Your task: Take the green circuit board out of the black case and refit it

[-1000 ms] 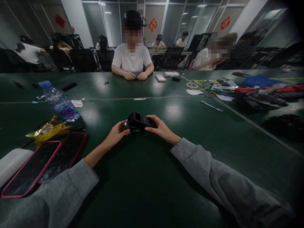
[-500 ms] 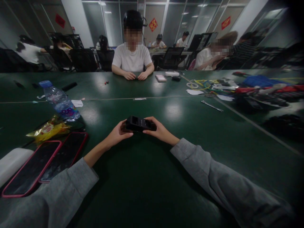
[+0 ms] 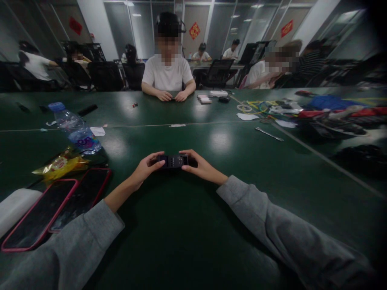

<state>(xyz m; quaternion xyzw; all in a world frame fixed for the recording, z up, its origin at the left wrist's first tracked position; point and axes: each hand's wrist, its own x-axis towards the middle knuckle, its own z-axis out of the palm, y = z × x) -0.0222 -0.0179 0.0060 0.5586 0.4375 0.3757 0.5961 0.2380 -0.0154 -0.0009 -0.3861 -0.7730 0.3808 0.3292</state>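
Observation:
Over the green table, a small black box-shaped device point(image 3: 174, 161) has its top face turned towards me. Recessed dark areas lie at its two ends, with small pale marks between them; its exact kind I cannot make out. My left hand point(image 3: 150, 166) is closed on the left end, thumb on the near side and fingers at the far side. The right end is gripped by my right hand point(image 3: 198, 165), thumb in front and fingers behind. Whether the device touches the tabletop is unclear.
Left of me lie two red-edged phones point(image 3: 42, 213), a yellow packet point(image 3: 62, 163) and a plastic bottle point(image 3: 77, 131). A wrench point(image 3: 269, 134) and a heap of cables point(image 3: 272, 108) are to the right. Across the table sits a person point(image 3: 168, 74).
The device has levelled from its tilt and come slightly lower, showing more of its top face. My left thumb has shifted up onto its left end.

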